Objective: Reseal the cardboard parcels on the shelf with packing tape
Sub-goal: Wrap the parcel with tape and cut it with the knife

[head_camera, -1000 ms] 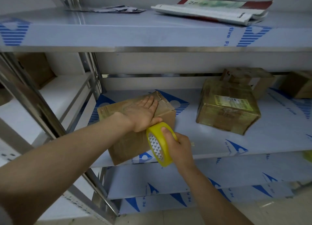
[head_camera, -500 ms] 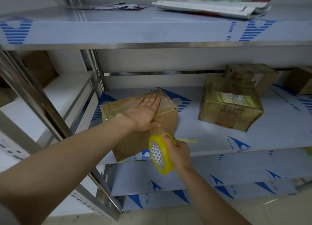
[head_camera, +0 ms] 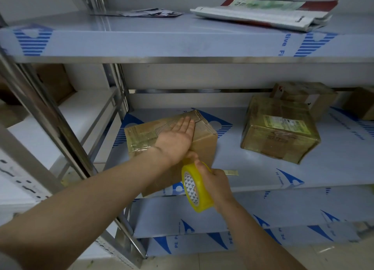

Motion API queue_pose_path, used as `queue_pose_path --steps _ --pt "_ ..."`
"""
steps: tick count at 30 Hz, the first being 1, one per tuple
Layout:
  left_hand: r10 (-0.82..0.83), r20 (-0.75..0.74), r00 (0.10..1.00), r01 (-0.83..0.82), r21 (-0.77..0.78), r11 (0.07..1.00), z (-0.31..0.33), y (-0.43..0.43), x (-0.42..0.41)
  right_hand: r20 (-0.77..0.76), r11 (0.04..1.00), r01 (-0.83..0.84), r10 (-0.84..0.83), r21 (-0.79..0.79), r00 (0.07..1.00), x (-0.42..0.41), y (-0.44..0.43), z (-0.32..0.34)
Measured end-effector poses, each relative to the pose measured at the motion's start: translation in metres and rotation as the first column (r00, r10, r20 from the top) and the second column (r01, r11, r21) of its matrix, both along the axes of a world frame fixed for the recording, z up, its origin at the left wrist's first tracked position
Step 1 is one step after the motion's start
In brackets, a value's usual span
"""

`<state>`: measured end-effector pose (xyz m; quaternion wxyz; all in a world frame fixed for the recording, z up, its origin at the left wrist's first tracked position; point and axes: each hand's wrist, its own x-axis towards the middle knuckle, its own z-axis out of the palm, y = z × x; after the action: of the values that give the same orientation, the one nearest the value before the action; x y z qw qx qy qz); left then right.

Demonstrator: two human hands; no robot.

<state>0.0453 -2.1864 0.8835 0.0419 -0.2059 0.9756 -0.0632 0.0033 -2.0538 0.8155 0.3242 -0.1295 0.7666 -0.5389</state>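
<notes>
Left hand (head_camera: 178, 140) flat on parcel (head_camera: 202, 146); right hand (head_camera: 217, 183) holds tape roll (head_camera: 195, 190) (yellow).

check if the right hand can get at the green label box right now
Probably, but not freely: bare shelf lies between the right hand and that box, yet the hand grips the tape roll.

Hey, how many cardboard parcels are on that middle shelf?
4: near parcel under the left hand, labelled parcel beside it, third parcel behind that, fourth parcel at the right edge. Others may be hidden.
</notes>
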Motion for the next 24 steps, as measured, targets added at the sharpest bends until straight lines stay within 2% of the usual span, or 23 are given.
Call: queue_pose_path --steps 4,6,8,10,11,12,15,16,17,19,20,21,22,24 --pt "-0.048 -0.015 0.999 0.047 -0.075 0.996 0.0 -0.005 0.005 0.189 0.998 -0.018 0.028 -0.056 0.982 -0.001 0.001 0.0" --pt "-0.131 -0.157 0.979 0.094 -0.228 0.969 -0.006 -0.002 0.015 0.282 0.996 -0.016 0.04 -0.089 0.959 0.002 -0.001 0.0" --pt "-0.186 -0.395 0.9 0.085 -0.26 0.962 -0.018 0.0 0.027 0.278 0.996 -0.029 0.053 -0.09 0.959 0.005 -0.004 -0.004" --pt "-0.111 -0.604 0.789 0.091 -0.064 0.994 -0.021 0.009 0.04 0.272 0.993 -0.031 0.06 -0.11 0.96 0.008 -0.006 -0.004" --pt "0.013 -0.622 0.783 0.052 0.087 0.995 -0.018 0.015 0.046 0.285 0.991 -0.026 0.063 -0.131 0.956 0.008 -0.006 -0.004" --pt "0.156 -0.561 0.813 -0.038 0.217 0.976 -0.014 0.022 0.05 0.308 0.988 -0.021 0.069 -0.154 0.949 0.008 -0.007 -0.004" --pt "0.401 -0.245 0.882 -0.308 0.344 0.887 -0.008 0.032 0.055 0.317 0.98 -0.009 0.074 -0.2 0.945 0.008 -0.009 -0.002" --pt "0.474 -0.138 0.87 -0.366 0.464 0.807 -0.008 0.034 0.056 0.313 0.979 -0.001 0.067 -0.205 0.947 0.009 -0.009 -0.001" --pt "0.54 -0.026 0.842 -0.412 0.616 0.672 -0.01 0.035 0.057 0.314 0.978 0.006 0.061 -0.209 0.948 0.01 -0.009 -0.001" --pt "0.656 0.129 0.744 -0.372 0.895 0.245 -0.02 0.037 0.054 0.264 0.977 0.002 0.056 -0.214 0.963 0.012 -0.009 -0.001" --pt "0.702 0.176 0.69 -0.267 0.963 0.021 -0.023 0.039 0.051 0.228 0.975 -0.014 0.066 -0.221 0.971 0.013 -0.008 -0.001" --pt "0.744 0.21 0.634 -0.154 0.977 -0.145 -0.026 0.042 0.046 0.191 0.976 -0.031 0.073 -0.215 0.979 0.012 -0.008 -0.003" --pt "0.775 0.23 0.588 -0.068 0.969 -0.236 -0.026 0.044 0.043 0.168 0.979 -0.037 0.071 -0.201 0.983 0.011 -0.007 -0.003" --pt "0.811 0.236 0.536 -0.017 0.963 -0.268 -0.027 0.047 0.036 0.146 0.977 -0.053 0.085 -0.205 0.986 0.009 -0.004 0.0"
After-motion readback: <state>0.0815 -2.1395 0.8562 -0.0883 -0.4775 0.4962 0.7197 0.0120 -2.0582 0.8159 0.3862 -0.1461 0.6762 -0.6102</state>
